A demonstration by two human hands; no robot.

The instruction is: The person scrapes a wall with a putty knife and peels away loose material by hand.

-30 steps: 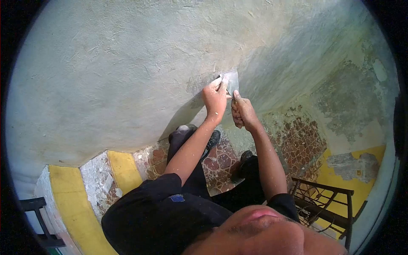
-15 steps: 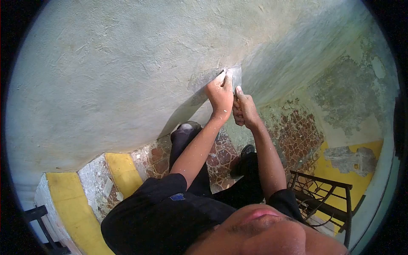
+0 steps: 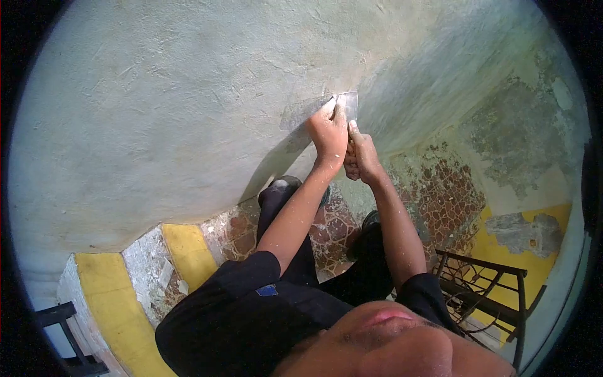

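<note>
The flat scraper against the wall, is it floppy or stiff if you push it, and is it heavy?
The flat scraper probably bends slightly but isn't floppy: its grey blade looks thin and stays flat beneath the left hand. It's likely light, since it's slim and small beside the hands, though the right hand hides its lower end, so that's a guess.

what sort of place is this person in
Likely a stairwell under repair: it has yellow-topped steps, a rough, patchy wall with a scraper held against it, and a worn patterned floor.
</note>
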